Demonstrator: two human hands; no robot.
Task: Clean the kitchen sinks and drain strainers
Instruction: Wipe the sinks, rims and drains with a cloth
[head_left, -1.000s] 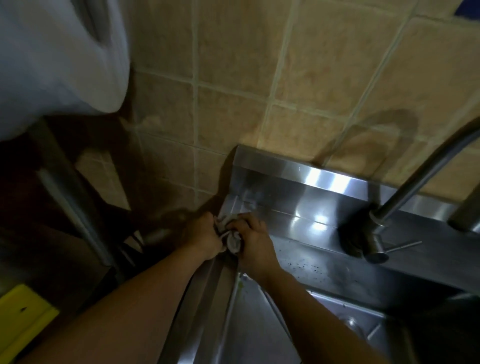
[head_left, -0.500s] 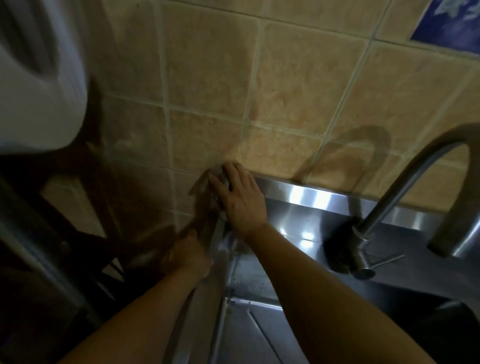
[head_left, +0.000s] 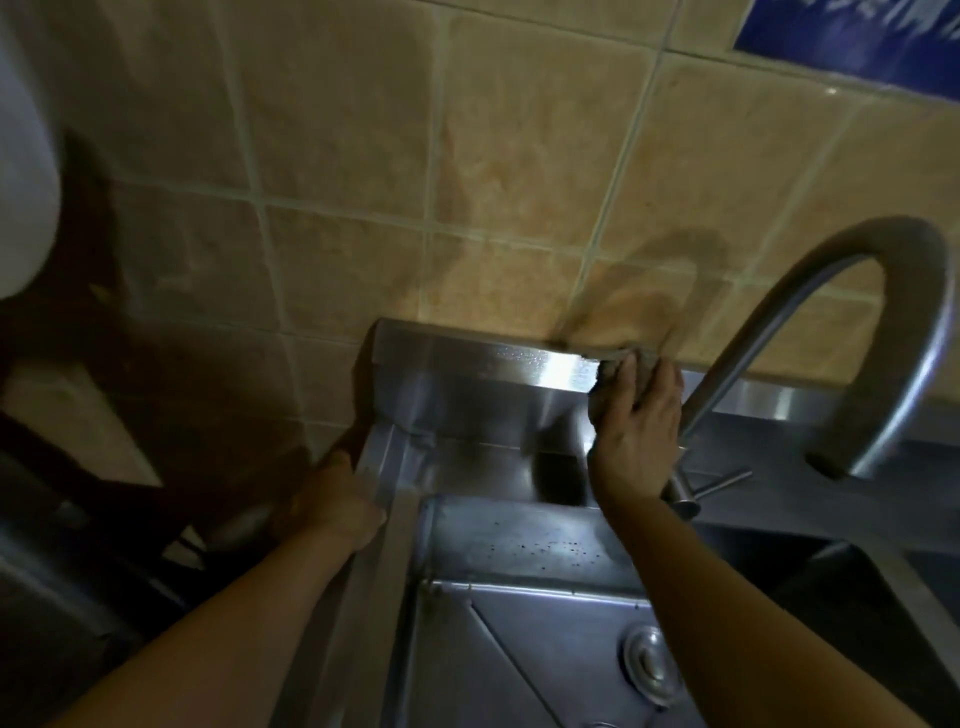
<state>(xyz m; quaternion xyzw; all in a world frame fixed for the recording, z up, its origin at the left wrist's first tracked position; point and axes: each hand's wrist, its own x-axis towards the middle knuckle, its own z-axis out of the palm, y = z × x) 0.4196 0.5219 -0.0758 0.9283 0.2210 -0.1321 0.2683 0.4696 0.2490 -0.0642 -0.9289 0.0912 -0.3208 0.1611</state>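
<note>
A stainless steel sink (head_left: 498, 551) fills the lower middle, with a round drain strainer (head_left: 647, 662) in its basin. Its raised back ledge (head_left: 467, 358) runs along the tiled wall. My right hand (head_left: 636, 436) presses a grey scouring pad (head_left: 615, 364) against the top of that ledge, just left of the tap, with fingers curled over the pad. My left hand (head_left: 337, 499) grips the sink's left rim near the back corner.
A curved steel tap (head_left: 883, 332) arches over the right side, its lever (head_left: 722, 480) behind my right wrist. Beige wall tiles (head_left: 519, 156) rise behind. A white rounded object (head_left: 21, 156) hangs at the far left. Dark shelving sits lower left.
My right hand has slid the pad rightward along the back ledge, from the left corner to beside the tap. My left hand stays on the left rim.
</note>
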